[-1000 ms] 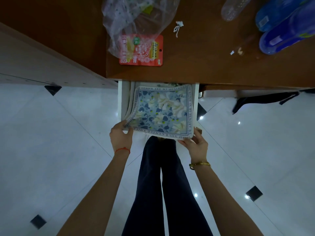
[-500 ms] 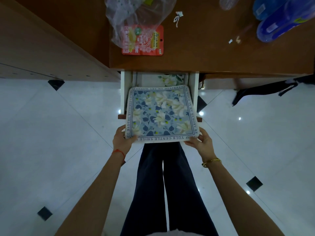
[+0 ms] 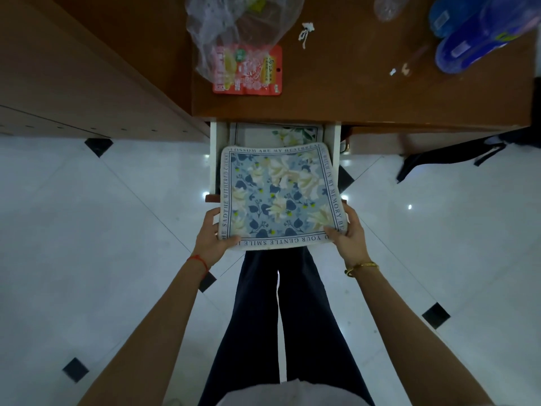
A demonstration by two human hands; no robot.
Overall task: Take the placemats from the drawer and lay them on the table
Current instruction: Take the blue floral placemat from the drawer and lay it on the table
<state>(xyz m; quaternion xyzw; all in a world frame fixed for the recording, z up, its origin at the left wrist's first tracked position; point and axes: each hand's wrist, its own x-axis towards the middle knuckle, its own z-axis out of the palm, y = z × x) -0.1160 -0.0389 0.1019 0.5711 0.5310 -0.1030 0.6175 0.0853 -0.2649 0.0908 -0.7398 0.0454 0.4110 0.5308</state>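
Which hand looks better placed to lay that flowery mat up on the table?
Probably the right hand. Both hands grip the placemat, but the table is bare on the right, while the plastic bag and red packet crowd the left hand side.

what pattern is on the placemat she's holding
Cream flowers and dark blue leaves on pale blue, framed by a white lettered border: the square fabric placemat, clearest in the head view.

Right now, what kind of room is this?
Likely a home dining or living area: a brown wooden table with an open drawer of floral placemats, glossy white tiled floor, snack packet and plastic bag on top.
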